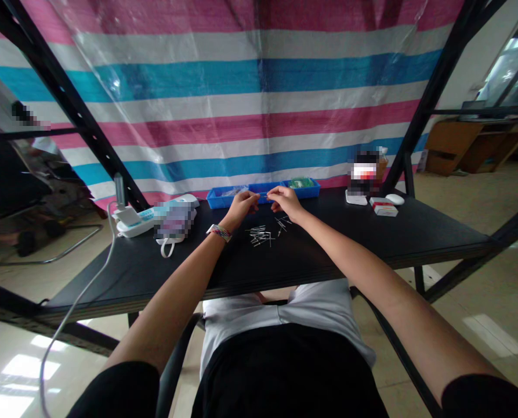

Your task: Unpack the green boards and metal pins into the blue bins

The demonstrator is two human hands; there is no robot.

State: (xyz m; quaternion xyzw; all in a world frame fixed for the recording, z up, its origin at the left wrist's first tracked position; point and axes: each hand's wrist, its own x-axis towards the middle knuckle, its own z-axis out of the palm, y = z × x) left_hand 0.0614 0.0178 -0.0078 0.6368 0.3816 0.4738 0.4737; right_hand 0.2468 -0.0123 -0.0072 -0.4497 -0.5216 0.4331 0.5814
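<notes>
My left hand (243,207) and my right hand (285,201) are raised over the black table, fingertips almost meeting. Each hand is pinched closed; something small and thin seems to lie between them, too small to make out. Just behind them stands a blue compartment tray (219,202), with clear material in its left section and green pieces in its right one. Below my hands lies a pile of thin, light-coloured sticks (260,235). A smaller scatter of similar sticks (282,225) is under my right hand.
At the left of the black table (354,244) are a white power strip (130,227) with a cable and a blurred pouch (176,220). A phone stand (356,197), small box (383,207) and white mouse (394,199) sit at the right. A striped sheet hangs behind.
</notes>
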